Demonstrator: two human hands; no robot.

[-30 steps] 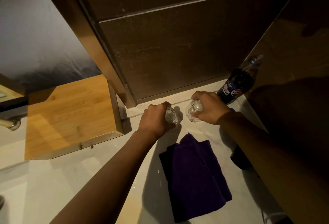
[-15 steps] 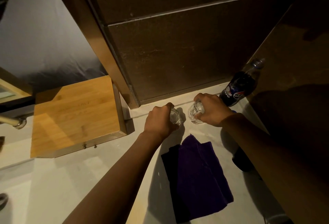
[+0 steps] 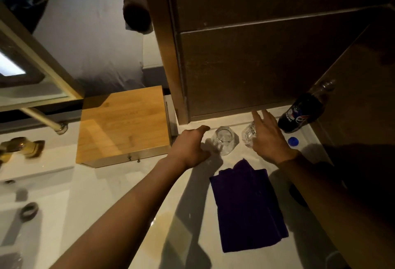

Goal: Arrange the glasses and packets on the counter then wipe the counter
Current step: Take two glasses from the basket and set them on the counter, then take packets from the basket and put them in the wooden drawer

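Both glasses stand side by side on the table between the hands, one glass point(image 3: 224, 140) just right of the left hand point(image 3: 190, 146) fingers, spread and empty, the other glass point(image 3: 249, 135) against the open right hand point(image 3: 270, 140), with the purple cloth point(image 3: 248, 208) nearer the body, closest to the right.

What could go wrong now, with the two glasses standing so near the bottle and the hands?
1. The right hand hovers open, partly over the right glass; a careless pull back might tip it.
2. The two glasses stand close; nudging the left glass may knock them together.
3. The bottle appears uncapped, its blue cap on the counter; wiping could spill it.
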